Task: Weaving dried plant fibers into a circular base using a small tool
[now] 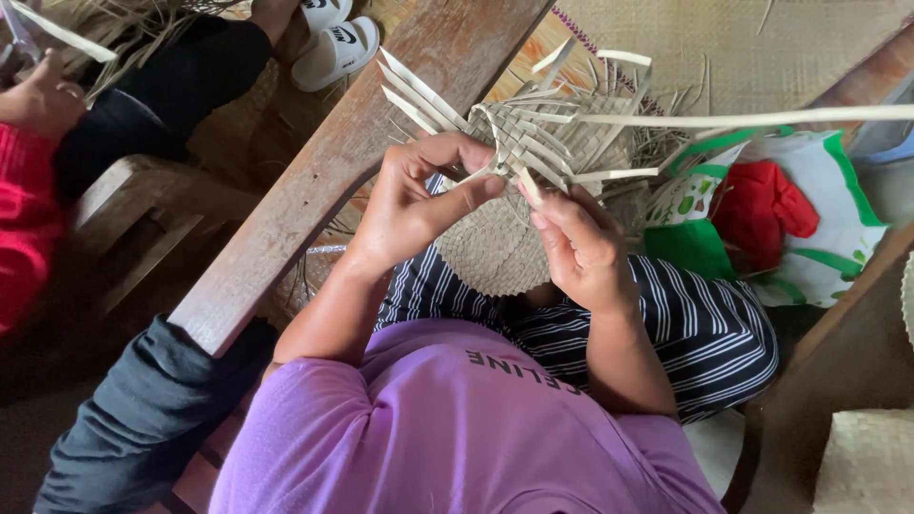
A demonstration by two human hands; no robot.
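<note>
Straw-coloured strips point(514, 143) sit pinched in both hands. The left hand point(419, 205) has its thumb and first finger shut on one thin strip near the middle of the weave. The right hand point(583, 249) has its fingers bent close together, gripping the end of another strip just beside it. Both hands hold a woven piece point(495, 243) over the lap. Its round part looks done and tight. The top edge is not done, I think, as many loose strips poke out. A wooden beam point(314, 181) runs along the left.
</note>
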